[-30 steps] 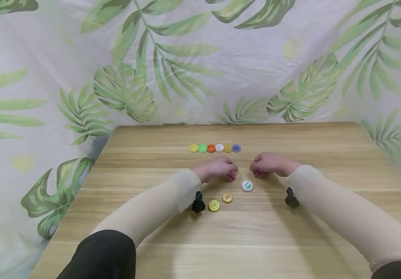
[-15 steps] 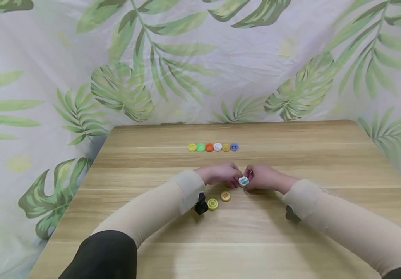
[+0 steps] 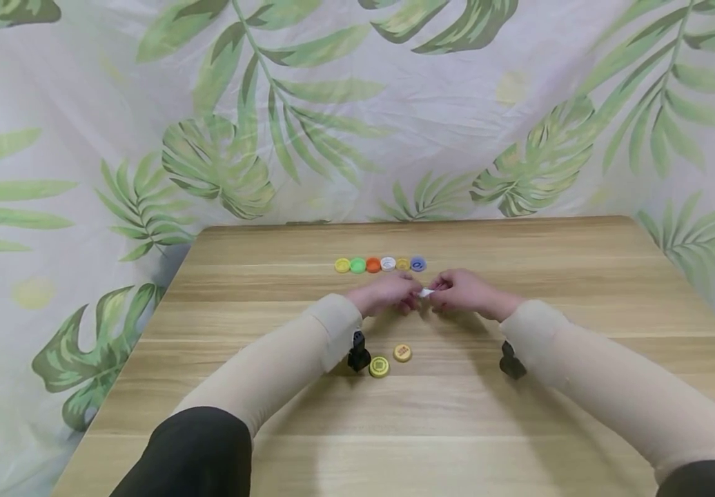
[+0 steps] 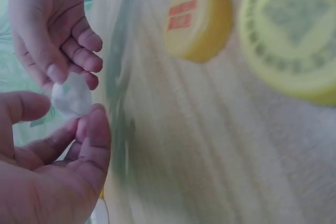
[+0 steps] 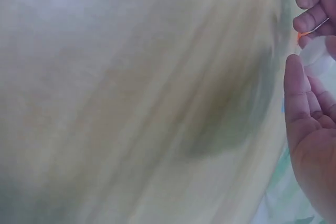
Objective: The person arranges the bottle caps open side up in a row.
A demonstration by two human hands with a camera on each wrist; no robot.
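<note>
Your right hand (image 3: 462,290), at three o'clock, pinches a tilted white cap (image 4: 72,95) between thumb and fingers over the wood-grain table (image 3: 469,407). Your left hand (image 3: 390,291) meets it from nine o'clock, fingertips touching the cap's edge; whether the left thumb presses it too cannot be told from the soft wrist view. At the cap's seven o'clock, an orange-yellow cap (image 3: 402,353) and a yellow cap (image 3: 379,366) sit near each other. A row of six coloured discs (image 3: 373,265), yellow through blue, lines up toward ten o'clock, beyond your left hand.
</note>
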